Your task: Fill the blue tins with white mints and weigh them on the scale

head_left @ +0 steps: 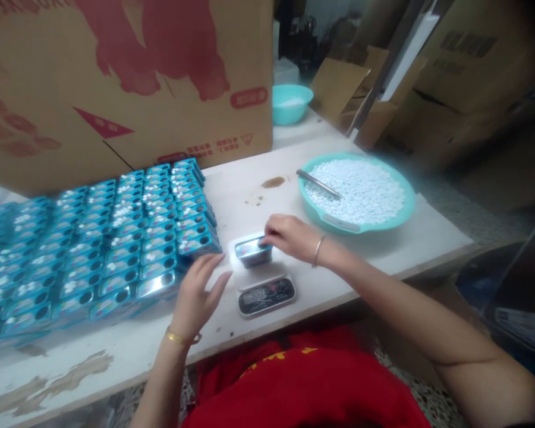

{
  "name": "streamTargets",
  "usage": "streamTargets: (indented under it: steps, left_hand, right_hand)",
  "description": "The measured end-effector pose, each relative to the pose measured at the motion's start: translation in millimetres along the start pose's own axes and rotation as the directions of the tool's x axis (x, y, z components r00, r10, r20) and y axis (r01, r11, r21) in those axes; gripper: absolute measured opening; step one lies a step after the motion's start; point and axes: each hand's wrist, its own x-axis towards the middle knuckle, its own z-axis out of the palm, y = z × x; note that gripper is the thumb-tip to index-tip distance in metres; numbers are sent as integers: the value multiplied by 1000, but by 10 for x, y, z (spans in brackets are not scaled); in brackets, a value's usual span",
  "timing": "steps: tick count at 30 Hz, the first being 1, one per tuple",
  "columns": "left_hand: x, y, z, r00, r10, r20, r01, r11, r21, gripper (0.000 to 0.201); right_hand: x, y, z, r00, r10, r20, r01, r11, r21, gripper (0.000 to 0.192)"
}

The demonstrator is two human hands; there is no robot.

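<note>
At mid-frame, the right hand's (289, 236) bunched fingers met the right corner of the small box (252, 253) on the scale (267, 297), any pinch untellable; the left hand (198, 298) stood spread beside it. A light, scale-clear touch seemed best.

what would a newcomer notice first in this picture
Probably the dense rows of blue packs at left, in front of a big red-printed cardboard box. Next, the turquoise basin of white pellets at right. Between them, the right hand touches a small container on what looks like a scale.
</note>
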Motion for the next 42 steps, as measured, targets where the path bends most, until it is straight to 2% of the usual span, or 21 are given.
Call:
streamTargets:
  steps: [3, 5, 7, 9, 11, 12, 14, 17, 22, 25, 28, 32, 35, 37, 39, 40, 42]
  left_hand:
    - [163, 100, 41, 998, 49, 36, -49, 999, 0, 45]
    - [311, 169, 101, 988, 96, 121, -100, 995, 27, 65]
    - [468, 218, 173, 961, 135, 241, -156, 985, 69, 71]
    - [637, 229, 231, 918, 156, 365, -208, 972, 106, 52]
    - [842, 183, 255, 886, 152, 438, -231, 964, 133, 31]
    - [971, 133, 253, 887, 141, 440, -227, 962, 149, 26]
    - [1298, -22, 235, 915, 107, 389, -194, 962, 192, 26]
    - [1953, -373, 219, 958, 44, 283, -128, 950, 285, 29]
    - [3087, -1046, 377, 970, -42, 240, -54, 923, 380, 37]
    - [3555, -1388, 544, 965, -71, 251, -32, 922, 385, 37]
    - [3839, -1633, 701, 960, -87, 267, -19, 928, 371, 39]
    - [4001, -1724, 844, 947, -94, 306, -16, 941, 337, 41]
    - [3964, -1620, 786, 947, -84, 310, -16, 951, 309, 59]
    - [3812, -1494, 602, 949, -65, 307, -28, 957, 289, 68]
    - [3500, -1307, 295, 947, -31, 321, -58, 963, 262, 62]
    - [3274, -1185, 112, 940, 1, 342, -88, 967, 239, 55]
    - [2701, -903, -244, 902, 156, 403, -243, 954, 174, 39]
  right_hand:
    - [-57, 218, 17, 981, 145, -127, -122, 977, 172, 24]
    - [-100, 486, 134, 937, 331, -115, -282, 907, 312, 26]
    - [-135, 807, 318, 873, 484, -64, -438, 835, 334, 24]
    - [-156, 1104, 516, 839, 539, -73, -510, 826, 242, 18]
    - [-160, 1316, 678, 843, 523, -126, -502, 849, 163, 18]
    - [-156, 1383, 741, 854, 498, -154, -482, 867, 129, 22]
    - [-142, 1450, 839, 881, 434, -186, -434, 900, 42, 31]
    - [-115, 1471, 954, 921, 355, -161, -372, 924, -92, 41]
    - [-87, 1538, 1103, 942, 317, -110, -335, 899, -281, 49]
    - [-89, 1586, 1161, 951, 300, -74, -301, 844, -443, 53]
    - [-92, 1607, 1194, 956, 281, -85, -285, 816, -504, 57]
    - [-91, 1596, 1179, 960, 266, -89, -273, 813, -515, 59]
    - [-106, 1580, 1130, 963, 262, -62, -256, 814, -521, 56]
    - [-120, 1579, 1103, 964, 260, -58, -251, 814, -523, 54]
    - [-130, 1583, 1087, 966, 250, -66, -248, 823, -512, 50]
    - [-134, 1584, 1081, 968, 242, -69, -243, 830, -502, 48]
    - [-136, 1578, 1071, 971, 229, -69, -233, 842, -487, 45]
